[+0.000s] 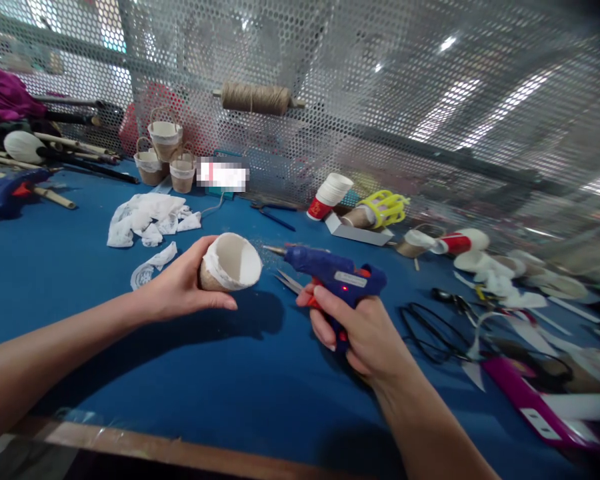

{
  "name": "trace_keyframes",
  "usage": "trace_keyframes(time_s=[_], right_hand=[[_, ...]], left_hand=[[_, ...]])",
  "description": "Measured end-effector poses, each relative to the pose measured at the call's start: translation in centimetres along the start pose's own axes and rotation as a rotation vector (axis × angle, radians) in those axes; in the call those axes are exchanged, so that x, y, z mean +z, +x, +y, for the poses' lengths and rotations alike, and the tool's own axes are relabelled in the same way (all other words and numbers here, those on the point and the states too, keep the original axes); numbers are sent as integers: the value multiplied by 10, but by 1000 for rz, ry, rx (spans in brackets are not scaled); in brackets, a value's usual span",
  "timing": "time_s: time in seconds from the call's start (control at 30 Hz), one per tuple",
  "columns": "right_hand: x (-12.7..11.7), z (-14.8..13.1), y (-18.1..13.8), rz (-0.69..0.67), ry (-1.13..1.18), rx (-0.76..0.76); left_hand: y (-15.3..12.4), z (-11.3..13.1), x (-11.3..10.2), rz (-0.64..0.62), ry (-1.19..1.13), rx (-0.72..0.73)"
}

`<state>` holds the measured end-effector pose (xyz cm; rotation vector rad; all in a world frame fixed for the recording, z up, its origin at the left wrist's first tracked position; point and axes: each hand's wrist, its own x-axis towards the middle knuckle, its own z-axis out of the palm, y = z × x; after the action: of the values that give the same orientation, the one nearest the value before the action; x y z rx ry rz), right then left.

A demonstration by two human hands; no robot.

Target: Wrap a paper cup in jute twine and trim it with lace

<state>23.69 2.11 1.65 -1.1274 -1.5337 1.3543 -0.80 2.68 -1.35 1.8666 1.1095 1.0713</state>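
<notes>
My left hand (180, 280) is wrapped round a small cup (233, 263), brown on its outside with white lace below the rim. The cup is tilted, its white inside turned toward the right. In my right hand (353, 327) is a blue glue gun (325, 263) with a lit red light, its fingers around the handle and orange trigger. The metal nozzle points left at the cup's opening, a short gap away. Scissors (289, 281) lie on the table behind the glue gun, partly hidden by it. Pieces of white lace (147, 217) lie beyond my left hand.
Three finished-looking little baskets (166, 140) stand at the back left, near a second glue gun (17, 193). Stacked paper cups (330, 195) and pliers (275, 215) are at the back. Cables (430, 337) and a purple power strip (540, 400) crowd the right.
</notes>
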Motion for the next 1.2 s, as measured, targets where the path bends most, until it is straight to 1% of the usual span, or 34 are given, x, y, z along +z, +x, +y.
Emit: trace_keyframes(time_s=[0.03,0.13,0.2,0.3,0.4,0.53,0.77,0.87,1.0,1.1,1.2], right_hand=[[2,0,1,-11,110,35],[7,2,6,-110,410,174],[11,5,8,-133,540,246],[15,8,9,-129,618,315],[16,9,9,-150,623,336],[18,9,7,-135,553,318],[22,7,3,-126,435,257],[23,7,1,-67,302,193],[22,7,-2,43,62,56],[21,5,-3,68,-128,-23],[20,1,-4,89,-290,-46]], left_hand=[[-1,0,1,-4,-25,-12],[-3,2,5,-32,-130,-44],[-4,4,7,-51,-212,-55],[-5,6,10,-57,-294,-84],[-5,7,11,-44,-328,-109],[-5,5,11,-9,-326,-110],[-4,4,14,42,-284,-63],[-4,1,14,58,-261,-59],[-3,-3,12,62,-215,-59],[-2,-3,10,81,-165,-47],[-2,-3,9,88,-102,-56]])
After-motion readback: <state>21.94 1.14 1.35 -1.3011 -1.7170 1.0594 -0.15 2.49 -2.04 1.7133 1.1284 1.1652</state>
